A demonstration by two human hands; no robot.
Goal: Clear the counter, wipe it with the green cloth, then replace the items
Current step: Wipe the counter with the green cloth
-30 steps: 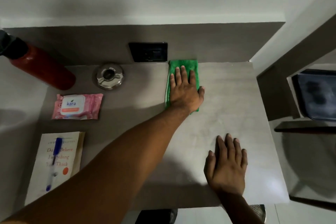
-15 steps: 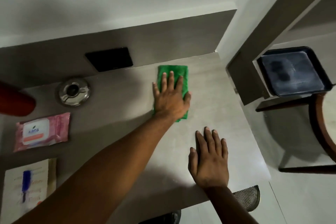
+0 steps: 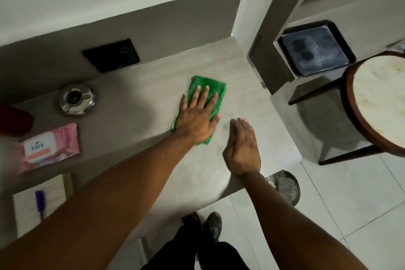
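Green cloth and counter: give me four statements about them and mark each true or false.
1. The left hand presses flat on the green cloth. True.
2. The right hand holds the pink wipes pack. False: it rests empty on the counter, edge-on.
3. The metal ashtray sits left of the cloth. True.
4. The cloth lies on the book. False: it lies on bare counter.

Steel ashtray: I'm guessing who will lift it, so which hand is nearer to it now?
Left. The left hand lies flat on the green cloth, to the right of the steel ashtray. The right hand rests on the counter farther right, beyond the cloth.
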